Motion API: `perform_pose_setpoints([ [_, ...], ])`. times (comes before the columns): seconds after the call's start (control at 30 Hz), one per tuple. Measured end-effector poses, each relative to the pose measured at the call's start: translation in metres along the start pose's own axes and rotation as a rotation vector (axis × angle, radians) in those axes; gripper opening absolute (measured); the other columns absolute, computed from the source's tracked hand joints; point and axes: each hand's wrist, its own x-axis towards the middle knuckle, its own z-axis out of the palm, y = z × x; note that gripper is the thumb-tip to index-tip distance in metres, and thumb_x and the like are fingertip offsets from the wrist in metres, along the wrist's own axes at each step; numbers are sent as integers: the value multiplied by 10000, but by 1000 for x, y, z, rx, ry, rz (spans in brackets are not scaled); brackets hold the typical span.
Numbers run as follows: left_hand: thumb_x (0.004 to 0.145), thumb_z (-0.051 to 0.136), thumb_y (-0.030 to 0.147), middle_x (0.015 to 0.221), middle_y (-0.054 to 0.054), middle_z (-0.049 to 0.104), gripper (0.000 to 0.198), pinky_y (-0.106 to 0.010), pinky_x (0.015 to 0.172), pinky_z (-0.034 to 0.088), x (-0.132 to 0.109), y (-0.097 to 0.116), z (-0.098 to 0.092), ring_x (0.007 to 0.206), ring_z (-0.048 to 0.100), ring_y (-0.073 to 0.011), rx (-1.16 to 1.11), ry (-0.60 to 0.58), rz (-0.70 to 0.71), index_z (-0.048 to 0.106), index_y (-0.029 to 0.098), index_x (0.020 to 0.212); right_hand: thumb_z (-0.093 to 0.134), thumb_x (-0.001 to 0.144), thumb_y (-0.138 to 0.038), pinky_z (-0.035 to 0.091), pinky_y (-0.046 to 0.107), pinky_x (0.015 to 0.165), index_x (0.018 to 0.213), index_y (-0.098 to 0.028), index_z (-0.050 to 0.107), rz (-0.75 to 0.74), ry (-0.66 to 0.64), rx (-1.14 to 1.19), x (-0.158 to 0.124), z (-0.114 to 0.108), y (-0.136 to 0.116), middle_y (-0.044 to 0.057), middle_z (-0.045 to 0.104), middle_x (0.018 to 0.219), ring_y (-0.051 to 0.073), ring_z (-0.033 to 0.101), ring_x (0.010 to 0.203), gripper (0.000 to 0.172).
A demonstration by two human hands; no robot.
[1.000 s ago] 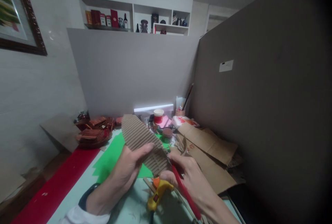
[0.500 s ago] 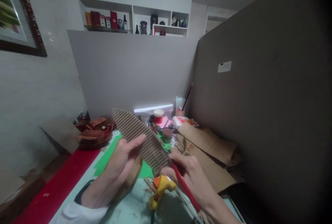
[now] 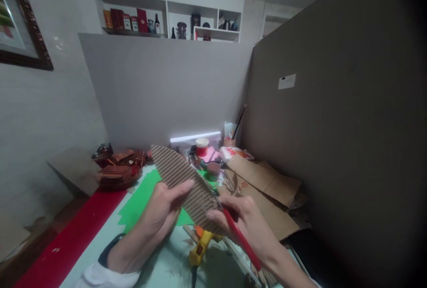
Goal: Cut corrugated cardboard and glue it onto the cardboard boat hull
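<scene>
A piece of corrugated cardboard [image 3: 176, 168], curved along one edge and ribbed on its face, is held up tilted above the table. My left hand [image 3: 163, 208] pinches its left side, thumb on top of the ribs. At its lower right, my right hand [image 3: 243, 217] is closed around a red-handled tool [image 3: 242, 239]. A short dark metal part of that tool meets the cardboard's edge; whether it is scissors or pliers I cannot tell. Below the cardboard lies a yellow glue gun [image 3: 200, 250] with an orange part, partly covered.
Green sheets [image 3: 143, 201] lie on the pale tabletop [image 3: 167, 261]. Brown cardboard sheets [image 3: 267, 181] are piled at right. A brown model boat [image 3: 116, 174] stands at left. Behind are a red-and-white tub [image 3: 202, 147] and a brown jar [image 3: 213, 170]. Grey panels [image 3: 167, 88] rise at the back and right.
The cardboard has shifted slightly right and its lower end has risen over the glue gun's upper part. My right thumb now rests on its ribbed face. The view has tilted slightly.
</scene>
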Motion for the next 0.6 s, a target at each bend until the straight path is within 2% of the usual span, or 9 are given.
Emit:
perform_pose_setpoints([
  [0.17, 678, 808, 140, 792, -55, 742, 112, -287, 779, 553, -1, -4, -1, 746, 679, -172, 42, -16, -1, 743, 112, 765, 637, 849, -478, 251, 229, 520, 639, -203, 407, -5, -9, -50, 3, 0, 2, -62, 388, 578, 107, 313, 566, 416],
  [0.3, 701, 790, 152, 727, -35, 721, 75, -302, 812, 543, -4, -7, -1, 707, 661, -169, 109, -66, -8, 759, 139, 768, 673, 821, -461, 251, 223, 516, 649, -205, 408, 14, 2, -55, 5, 0, 2, -70, 392, 575, 105, 319, 564, 407],
  [0.4, 725, 773, 168, 753, -41, 724, 35, -307, 849, 532, -5, -10, -1, 761, 666, -181, 142, -92, -11, 751, 150, 747, 649, 843, -447, 271, 216, 522, 638, -203, 401, 6, 23, -10, 6, 1, 1, -67, 393, 580, 103, 329, 570, 404],
  [0.6, 695, 796, 166, 774, -41, 733, 142, -314, 740, 558, -4, -8, -1, 700, 666, -175, 144, -98, -23, 735, 139, 820, 578, 883, -476, 243, 228, 490, 576, -198, 397, 16, 17, -29, 6, 5, 3, -64, 336, 538, 99, 277, 528, 453],
])
